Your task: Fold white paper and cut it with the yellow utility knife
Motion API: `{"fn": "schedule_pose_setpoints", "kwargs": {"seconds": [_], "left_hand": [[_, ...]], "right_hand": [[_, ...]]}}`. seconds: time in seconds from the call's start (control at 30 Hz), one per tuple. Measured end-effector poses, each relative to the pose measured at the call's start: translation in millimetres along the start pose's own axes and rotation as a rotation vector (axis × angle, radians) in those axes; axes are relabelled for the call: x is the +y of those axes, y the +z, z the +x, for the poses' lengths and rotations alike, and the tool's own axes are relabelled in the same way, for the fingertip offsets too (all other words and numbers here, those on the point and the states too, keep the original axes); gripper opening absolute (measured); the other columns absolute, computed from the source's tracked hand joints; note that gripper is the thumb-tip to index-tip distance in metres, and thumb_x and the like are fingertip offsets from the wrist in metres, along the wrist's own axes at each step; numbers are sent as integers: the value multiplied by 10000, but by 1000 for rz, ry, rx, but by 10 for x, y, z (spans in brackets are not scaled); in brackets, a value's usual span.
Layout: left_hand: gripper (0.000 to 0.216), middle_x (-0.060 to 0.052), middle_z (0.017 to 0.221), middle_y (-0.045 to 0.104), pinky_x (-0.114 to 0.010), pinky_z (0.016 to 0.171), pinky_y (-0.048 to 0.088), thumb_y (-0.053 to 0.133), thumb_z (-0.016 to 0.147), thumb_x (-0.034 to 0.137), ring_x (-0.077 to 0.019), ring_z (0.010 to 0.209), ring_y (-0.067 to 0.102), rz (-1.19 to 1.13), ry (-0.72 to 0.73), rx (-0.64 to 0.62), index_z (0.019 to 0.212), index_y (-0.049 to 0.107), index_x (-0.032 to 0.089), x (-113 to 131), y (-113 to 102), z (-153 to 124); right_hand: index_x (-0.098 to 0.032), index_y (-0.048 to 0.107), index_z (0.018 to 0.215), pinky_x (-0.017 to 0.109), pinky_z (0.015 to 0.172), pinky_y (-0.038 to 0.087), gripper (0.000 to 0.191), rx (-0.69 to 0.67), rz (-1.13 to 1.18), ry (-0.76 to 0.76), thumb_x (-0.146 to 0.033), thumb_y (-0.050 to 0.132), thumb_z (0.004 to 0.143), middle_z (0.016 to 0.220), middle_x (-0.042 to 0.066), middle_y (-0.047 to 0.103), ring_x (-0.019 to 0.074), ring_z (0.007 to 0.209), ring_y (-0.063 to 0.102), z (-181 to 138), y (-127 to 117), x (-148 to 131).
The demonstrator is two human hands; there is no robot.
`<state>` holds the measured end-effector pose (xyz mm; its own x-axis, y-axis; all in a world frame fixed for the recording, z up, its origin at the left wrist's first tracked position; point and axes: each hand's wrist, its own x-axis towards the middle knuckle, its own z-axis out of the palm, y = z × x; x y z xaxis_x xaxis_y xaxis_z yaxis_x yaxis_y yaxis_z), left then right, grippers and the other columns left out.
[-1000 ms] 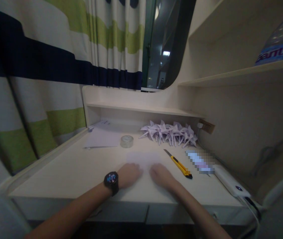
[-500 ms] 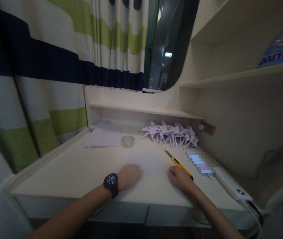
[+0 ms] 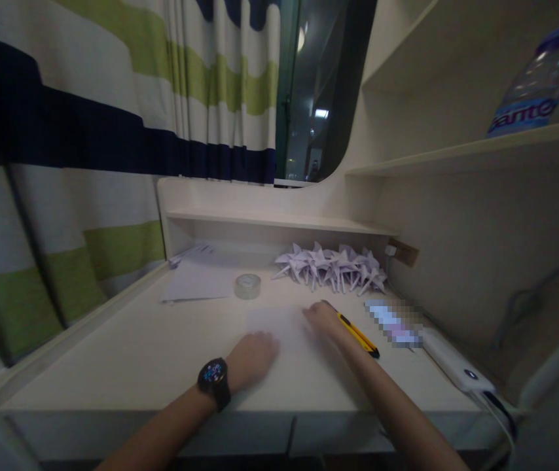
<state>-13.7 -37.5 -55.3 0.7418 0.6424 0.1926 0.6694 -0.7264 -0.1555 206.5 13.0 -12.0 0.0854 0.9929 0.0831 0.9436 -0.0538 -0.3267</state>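
Observation:
A thin white sheet of paper (image 3: pixel 277 322) lies flat on the desk in front of me, faint against the pale top. My left hand (image 3: pixel 252 356), with a black watch on the wrist, rests at the sheet's near left part, its fingers curled and slightly blurred. At the far right corner of the sheet is my right hand (image 3: pixel 323 319), fingers drawn together and smeared by motion; whether they grip the paper is hidden. Just beside the right wrist lies a yellow utility knife (image 3: pixel 358 335), its blade partly covered by the hand.
A roll of clear tape (image 3: pixel 247 286) stands beyond the left hand, near a stack of white paper (image 3: pixel 196 278). Several folded paper pinwheels (image 3: pixel 331 268) lie along the back. To the right are a phone (image 3: pixel 392 324), a white power strip (image 3: pixel 456 366) and a shelved bottle (image 3: pixel 529 91).
My right hand has moved forward and left, from beside the knife to the sheet's far right corner. My left hand stays in about the same place. The view has shifted slightly.

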Motion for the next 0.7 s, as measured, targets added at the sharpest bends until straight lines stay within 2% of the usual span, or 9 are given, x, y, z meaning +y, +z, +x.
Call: {"fn": "schedule_pose_setpoints", "kwargs": {"seconds": [0.17,0.4,0.53,0.7], "left_hand": [[162,-103,907,614,-379,727,487,404,918,126,-240,833,585,22,-20,-32,954,561,143,18,34,18],[160,-97,916,617,-380,750,490,402,923,131,-237,846,593,11,-14,-33,960,557,142,38,16,-5],[155,-96,911,616,-370,739,490,411,913,122,-235,841,592,3,-28,-53,958,557,142,45,9,-1],[162,-104,917,619,-374,732,491,410,910,115,-240,839,594,0,-42,-55,961,562,137,41,38,8]], "right_hand": [[-103,698,938,276,760,442,364,-7,-23,75,-405,508,868,939,193,714,264,971,652,145,19,-69],[-80,665,1028,298,777,467,405,-10,-30,94,-414,501,868,1024,217,693,271,997,653,259,16,-166],[-89,658,1052,322,799,466,377,-2,-24,110,-382,534,849,1096,222,669,290,1027,639,296,58,-189],[-99,662,1027,325,763,468,359,7,33,134,-374,548,825,1075,219,674,290,1001,644,336,98,-173]]}}
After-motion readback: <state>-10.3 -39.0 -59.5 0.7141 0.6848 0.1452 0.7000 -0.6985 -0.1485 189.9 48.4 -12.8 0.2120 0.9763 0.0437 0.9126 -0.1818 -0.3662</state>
